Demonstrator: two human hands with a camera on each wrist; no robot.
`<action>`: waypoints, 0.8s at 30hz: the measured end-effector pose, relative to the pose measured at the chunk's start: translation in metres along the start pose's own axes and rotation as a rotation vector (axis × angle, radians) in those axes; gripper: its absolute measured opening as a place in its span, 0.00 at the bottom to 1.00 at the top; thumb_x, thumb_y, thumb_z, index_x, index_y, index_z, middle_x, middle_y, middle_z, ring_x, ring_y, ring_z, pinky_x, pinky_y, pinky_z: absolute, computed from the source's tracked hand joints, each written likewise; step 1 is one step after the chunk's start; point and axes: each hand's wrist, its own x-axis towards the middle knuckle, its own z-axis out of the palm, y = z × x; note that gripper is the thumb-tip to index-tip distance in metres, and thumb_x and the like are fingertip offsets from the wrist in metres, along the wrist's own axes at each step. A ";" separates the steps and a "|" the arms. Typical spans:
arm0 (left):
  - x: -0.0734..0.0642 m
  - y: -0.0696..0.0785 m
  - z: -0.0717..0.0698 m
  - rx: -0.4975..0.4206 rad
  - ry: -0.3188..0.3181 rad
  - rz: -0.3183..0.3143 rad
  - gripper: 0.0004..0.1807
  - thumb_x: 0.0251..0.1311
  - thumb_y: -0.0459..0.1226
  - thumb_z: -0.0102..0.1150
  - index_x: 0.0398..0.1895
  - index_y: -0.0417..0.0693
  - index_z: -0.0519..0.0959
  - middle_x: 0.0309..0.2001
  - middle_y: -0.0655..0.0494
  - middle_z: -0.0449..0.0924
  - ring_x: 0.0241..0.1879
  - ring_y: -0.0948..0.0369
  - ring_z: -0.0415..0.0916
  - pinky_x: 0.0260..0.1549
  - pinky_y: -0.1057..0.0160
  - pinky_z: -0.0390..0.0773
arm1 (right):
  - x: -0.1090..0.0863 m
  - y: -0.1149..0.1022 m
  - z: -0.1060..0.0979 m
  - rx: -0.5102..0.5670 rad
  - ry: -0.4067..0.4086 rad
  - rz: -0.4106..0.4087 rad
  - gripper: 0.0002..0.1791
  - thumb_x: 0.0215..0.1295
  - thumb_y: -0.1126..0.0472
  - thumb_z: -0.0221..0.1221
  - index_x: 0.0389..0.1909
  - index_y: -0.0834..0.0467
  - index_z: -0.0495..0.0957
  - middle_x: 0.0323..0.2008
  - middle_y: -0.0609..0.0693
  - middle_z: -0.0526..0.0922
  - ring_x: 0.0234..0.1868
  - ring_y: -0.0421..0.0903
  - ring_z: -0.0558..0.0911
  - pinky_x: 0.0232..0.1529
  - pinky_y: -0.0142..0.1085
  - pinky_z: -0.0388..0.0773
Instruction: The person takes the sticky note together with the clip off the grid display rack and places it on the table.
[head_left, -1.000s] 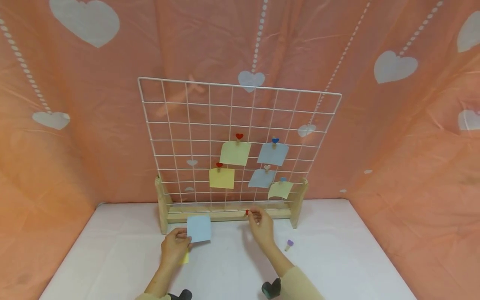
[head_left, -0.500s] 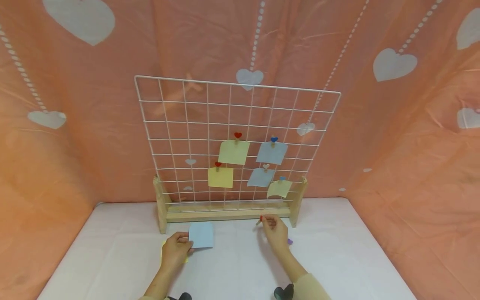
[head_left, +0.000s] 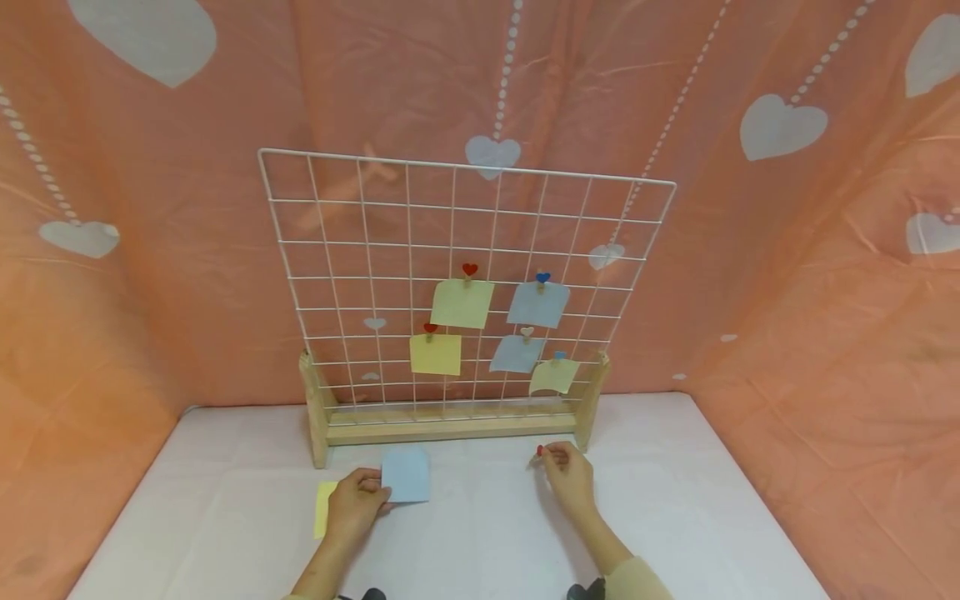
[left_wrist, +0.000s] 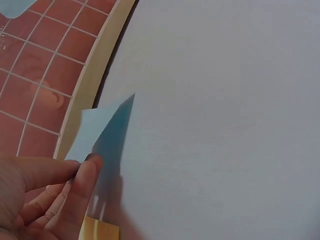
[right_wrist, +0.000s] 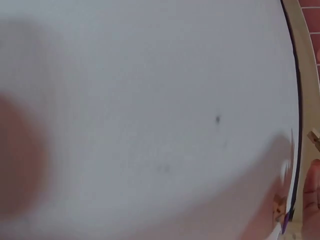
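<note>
In the head view my left hand (head_left: 352,508) pinches a light blue sticky note (head_left: 406,476) by its left edge, between thumb and fingers. The left wrist view shows this note (left_wrist: 95,131) raised and tilted above the table. My right hand (head_left: 572,483) grips a small wooden clothespin with a red heart (head_left: 539,451), low over the table in front of the grid's right end. Partly under my left hand lies a yellow sticky note (head_left: 322,510). A second clothespin, with a purple part (right_wrist: 285,223), shows near my right fingers in the right wrist view; my hand hides it in the head view.
Behind my hands a white wire grid (head_left: 408,225) stands in a wooden base (head_left: 450,429). Several notes hang on it by heart clips, among them a yellow note (head_left: 436,355) and a blue note (head_left: 538,305). An orange curtain (head_left: 225,333) surrounds the white table (head_left: 472,542).
My right hand has moved right and toward me with the red-heart clothespin, covering the purple one. My left hand has shifted slightly right and nearer with the blue note, uncovering more of the yellow note.
</note>
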 end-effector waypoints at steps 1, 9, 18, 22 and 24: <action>0.000 0.000 0.000 0.011 -0.002 0.003 0.17 0.51 0.25 0.60 0.45 0.23 0.74 0.26 0.46 0.82 0.21 0.57 0.83 0.22 0.71 0.80 | 0.000 0.001 -0.001 -0.012 -0.002 -0.005 0.06 0.62 0.67 0.60 0.35 0.67 0.79 0.31 0.59 0.85 0.31 0.45 0.82 0.29 0.25 0.78; 0.000 -0.003 0.006 0.080 -0.016 0.039 0.16 0.50 0.25 0.62 0.42 0.24 0.74 0.23 0.48 0.79 0.18 0.61 0.79 0.19 0.70 0.78 | 0.001 0.013 -0.011 -0.070 -0.032 0.031 0.06 0.61 0.66 0.60 0.33 0.67 0.80 0.30 0.58 0.85 0.33 0.48 0.83 0.32 0.28 0.79; -0.001 -0.006 0.007 0.174 -0.013 0.068 0.15 0.49 0.27 0.62 0.40 0.26 0.75 0.17 0.55 0.77 0.13 0.64 0.76 0.20 0.68 0.73 | 0.002 0.014 -0.024 -0.094 -0.110 0.060 0.07 0.61 0.67 0.59 0.33 0.69 0.80 0.28 0.57 0.84 0.28 0.43 0.80 0.24 0.28 0.78; -0.002 -0.007 0.008 0.181 -0.010 0.087 0.15 0.48 0.26 0.62 0.39 0.25 0.74 0.17 0.54 0.77 0.12 0.64 0.75 0.18 0.69 0.73 | 0.003 0.015 -0.028 -0.107 -0.134 0.046 0.07 0.61 0.68 0.59 0.33 0.70 0.80 0.27 0.58 0.84 0.27 0.43 0.81 0.25 0.28 0.78; -0.002 -0.007 0.009 0.186 -0.008 0.091 0.15 0.47 0.25 0.62 0.39 0.25 0.74 0.16 0.53 0.76 0.11 0.64 0.74 0.17 0.68 0.72 | 0.004 0.016 -0.029 -0.111 -0.142 0.047 0.07 0.61 0.68 0.59 0.32 0.70 0.80 0.27 0.57 0.84 0.28 0.43 0.81 0.26 0.27 0.78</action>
